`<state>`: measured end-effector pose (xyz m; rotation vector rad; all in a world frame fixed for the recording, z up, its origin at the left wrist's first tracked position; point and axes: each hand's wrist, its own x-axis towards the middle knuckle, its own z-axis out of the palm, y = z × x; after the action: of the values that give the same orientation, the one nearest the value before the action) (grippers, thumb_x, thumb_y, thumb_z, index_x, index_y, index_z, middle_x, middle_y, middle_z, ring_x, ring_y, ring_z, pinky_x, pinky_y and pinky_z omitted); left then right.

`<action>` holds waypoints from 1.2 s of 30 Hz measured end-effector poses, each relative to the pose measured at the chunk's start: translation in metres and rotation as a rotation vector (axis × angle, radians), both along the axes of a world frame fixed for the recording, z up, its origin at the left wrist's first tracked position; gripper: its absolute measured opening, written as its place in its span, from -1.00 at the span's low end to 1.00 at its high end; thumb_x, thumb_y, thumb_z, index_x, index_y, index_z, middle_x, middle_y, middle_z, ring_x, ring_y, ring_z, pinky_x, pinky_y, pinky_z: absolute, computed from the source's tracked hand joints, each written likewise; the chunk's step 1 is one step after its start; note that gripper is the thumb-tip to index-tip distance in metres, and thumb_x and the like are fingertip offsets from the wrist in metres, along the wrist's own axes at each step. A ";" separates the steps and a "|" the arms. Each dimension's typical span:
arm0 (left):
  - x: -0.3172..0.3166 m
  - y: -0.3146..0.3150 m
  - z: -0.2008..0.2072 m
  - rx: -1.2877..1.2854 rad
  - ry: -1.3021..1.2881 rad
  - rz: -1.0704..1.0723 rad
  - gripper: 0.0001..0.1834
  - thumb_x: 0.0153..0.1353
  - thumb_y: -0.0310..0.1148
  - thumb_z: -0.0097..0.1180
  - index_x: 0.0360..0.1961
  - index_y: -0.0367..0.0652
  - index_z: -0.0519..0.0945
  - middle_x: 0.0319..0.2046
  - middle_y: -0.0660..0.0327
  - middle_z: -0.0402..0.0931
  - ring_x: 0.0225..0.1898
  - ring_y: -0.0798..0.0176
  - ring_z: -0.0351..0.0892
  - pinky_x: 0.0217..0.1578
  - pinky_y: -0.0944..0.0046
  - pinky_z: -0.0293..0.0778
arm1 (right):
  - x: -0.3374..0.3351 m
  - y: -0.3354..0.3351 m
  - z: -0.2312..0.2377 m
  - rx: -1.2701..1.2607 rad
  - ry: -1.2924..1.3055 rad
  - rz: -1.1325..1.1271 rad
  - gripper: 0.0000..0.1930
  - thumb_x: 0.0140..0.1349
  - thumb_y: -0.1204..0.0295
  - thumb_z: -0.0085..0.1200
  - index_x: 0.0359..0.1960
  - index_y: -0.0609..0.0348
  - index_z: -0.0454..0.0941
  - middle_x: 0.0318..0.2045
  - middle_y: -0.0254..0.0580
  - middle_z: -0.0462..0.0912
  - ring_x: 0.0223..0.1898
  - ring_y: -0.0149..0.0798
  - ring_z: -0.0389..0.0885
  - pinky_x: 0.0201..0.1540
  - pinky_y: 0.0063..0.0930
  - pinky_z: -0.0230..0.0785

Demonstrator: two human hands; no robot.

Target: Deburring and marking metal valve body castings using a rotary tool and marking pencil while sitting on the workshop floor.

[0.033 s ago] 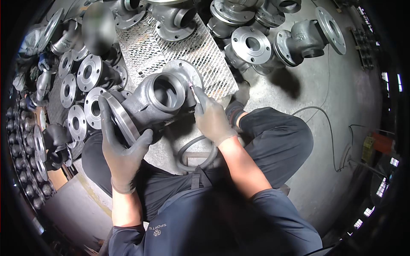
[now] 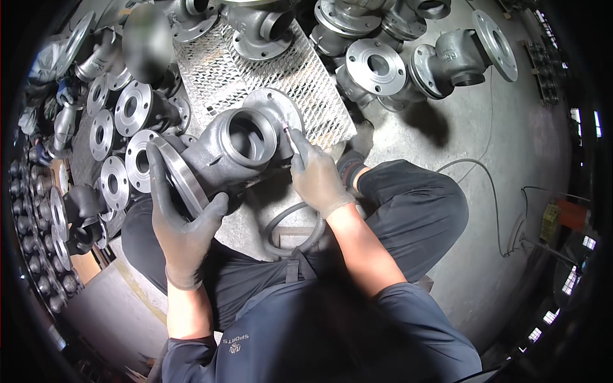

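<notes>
A grey cast valve body with a round open neck and two flanges is tilted in front of me, at the near end of a patterned metal plate. My left hand grips the rim of its near-left flange, fingers along the outer face and thumb at the lower edge. In my right hand is a slim pen-shaped grinder. Its small pinkish tip is at the inner side of the far flange. Both hands wear grey-coated gloves. The fingers' undersides are hidden.
Several flanged valve bodies crowd the left, with more at the back right. A hose loops between my legs; another line runs over the floor at right. A person's blue-gloved hand shows at far left.
</notes>
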<state>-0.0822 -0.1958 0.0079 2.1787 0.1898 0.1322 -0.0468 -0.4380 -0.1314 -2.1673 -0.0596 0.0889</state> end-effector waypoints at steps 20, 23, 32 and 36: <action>-0.002 0.011 -0.013 0.039 -0.035 -0.199 0.48 -0.04 -0.30 0.68 0.79 -0.31 -0.06 0.71 -0.11 0.19 0.62 0.11 0.33 0.56 0.08 0.30 | -0.003 -0.013 -0.005 0.117 0.009 0.058 -0.45 0.47 0.56 0.06 0.50 0.37 0.50 0.21 0.46 0.71 0.27 0.37 0.70 0.36 0.04 0.53; -0.005 0.018 -0.017 0.129 -0.060 -0.312 0.54 -0.06 -0.30 0.71 0.79 -0.33 -0.15 0.63 -0.20 0.31 0.54 0.03 0.48 0.47 0.05 0.43 | -0.007 -0.018 0.005 0.109 0.056 0.047 -0.45 0.48 0.52 0.09 0.49 0.39 0.51 0.29 0.38 0.70 0.34 0.25 0.70 0.41 -0.05 0.49; -0.012 0.026 -0.022 0.353 -0.102 -0.406 0.44 0.00 -0.32 0.68 0.72 -0.48 -0.09 0.11 -0.22 0.69 0.06 -0.33 0.76 0.07 -0.15 0.66 | -0.018 -0.032 0.030 0.171 0.151 -0.071 -0.44 0.47 0.44 0.15 0.50 0.27 0.53 0.16 0.37 0.77 0.14 0.07 0.83 0.25 -0.17 0.58; -0.013 0.018 -0.020 0.282 -0.071 -0.345 0.38 0.03 -0.32 0.65 0.70 -0.49 -0.06 -0.11 -0.13 0.77 -0.16 -0.29 0.81 -0.10 -0.12 0.70 | -0.019 -0.033 0.036 0.151 0.134 -0.062 -0.44 0.48 0.45 0.13 0.49 0.28 0.54 0.17 0.36 0.77 0.13 0.05 0.85 0.25 -0.17 0.59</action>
<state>-0.0951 -0.1780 -0.0123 2.4455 -0.2605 0.0409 -0.0663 -0.4707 -0.0956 -2.0059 0.0748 0.1877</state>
